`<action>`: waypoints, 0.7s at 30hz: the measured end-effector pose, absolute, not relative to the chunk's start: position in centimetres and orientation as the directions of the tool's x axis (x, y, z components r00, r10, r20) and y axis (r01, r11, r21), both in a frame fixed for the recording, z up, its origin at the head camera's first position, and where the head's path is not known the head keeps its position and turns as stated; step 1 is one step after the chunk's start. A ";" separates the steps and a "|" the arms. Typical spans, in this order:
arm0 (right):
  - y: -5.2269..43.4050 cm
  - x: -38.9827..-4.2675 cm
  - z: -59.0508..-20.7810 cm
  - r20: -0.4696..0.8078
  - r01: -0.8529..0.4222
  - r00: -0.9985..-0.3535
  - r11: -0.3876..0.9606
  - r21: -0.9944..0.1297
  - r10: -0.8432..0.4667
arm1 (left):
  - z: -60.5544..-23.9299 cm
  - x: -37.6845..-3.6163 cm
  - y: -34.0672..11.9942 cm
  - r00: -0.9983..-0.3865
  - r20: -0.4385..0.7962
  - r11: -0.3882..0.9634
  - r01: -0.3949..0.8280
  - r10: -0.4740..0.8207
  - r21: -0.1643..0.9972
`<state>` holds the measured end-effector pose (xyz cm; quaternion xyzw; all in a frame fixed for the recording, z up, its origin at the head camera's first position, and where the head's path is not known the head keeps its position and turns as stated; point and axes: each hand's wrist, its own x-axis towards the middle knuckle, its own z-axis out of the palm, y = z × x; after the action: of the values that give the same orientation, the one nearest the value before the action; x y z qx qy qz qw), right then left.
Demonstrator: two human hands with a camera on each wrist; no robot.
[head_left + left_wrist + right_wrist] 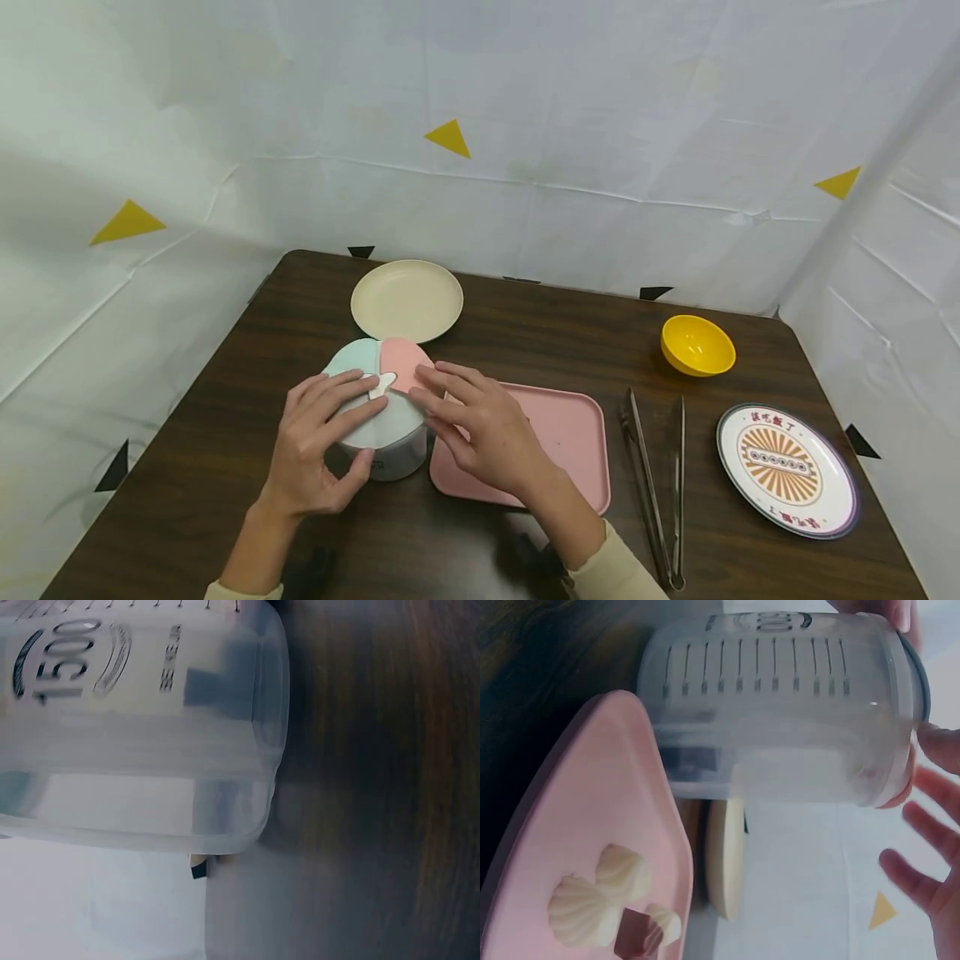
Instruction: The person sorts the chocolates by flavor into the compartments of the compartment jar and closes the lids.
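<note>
Where hands (318, 442) (487, 433) cover it, lid (386, 427) partly hidden

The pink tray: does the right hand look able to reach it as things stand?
Probably yes: the right hand is close, and nothing blocks the right edge of the pink tray; however, the hand's fingers would have to leave the lid first.

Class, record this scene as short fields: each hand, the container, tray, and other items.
Left hand: fingers on the lid
Right hand: fingertips at lid's pink section
Container: translucent, upright on dark table, marked 1500
Pink tray: beside container, holds pale swirled pieces, brown piece
Behind container: cream plate
Right of tray: yellow bowl, metal tongs, printed plate
</note>
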<state>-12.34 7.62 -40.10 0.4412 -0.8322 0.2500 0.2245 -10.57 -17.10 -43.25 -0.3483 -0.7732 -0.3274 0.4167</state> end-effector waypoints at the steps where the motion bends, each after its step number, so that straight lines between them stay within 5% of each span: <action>1: 7.6 -12.3 -40.0 0.601 -0.855 -0.495 0.474 -0.210 -0.627 | -43.2 -10.6 -17.0 -0.409 0.874 0.548 0.809 0.263 0.214; 21: 7.6 -13.4 -40.0 0.582 -0.840 -0.522 0.494 -0.225 -0.623 | -43.7 -10.7 -16.7 -0.418 0.873 0.563 0.797 0.252 0.219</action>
<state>-13.37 7.59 -40.04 0.4374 -0.8362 0.2486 0.2181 -10.72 -16.66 -43.66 -0.3373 -0.7775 -0.3233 0.4210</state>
